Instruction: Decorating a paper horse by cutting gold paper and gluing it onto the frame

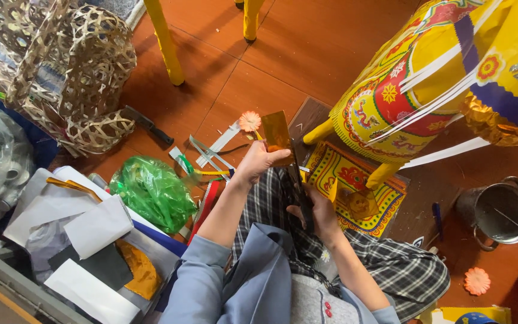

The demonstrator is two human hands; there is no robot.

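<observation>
Centrally, left hand [259, 161] pinching glossy gold foil strip [276, 131], right hand [319, 213] clasping long dark blade [300, 189] (both grips closed).

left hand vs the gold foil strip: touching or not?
Touching. The head view shows the left hand with its fingers closed over the lower end of the gold foil strip, which stands up out of the grip; no gap shows between them.

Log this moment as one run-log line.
left hand: holds gold foil sheet | right hand: grips dark scissors | seated on floor
</observation>
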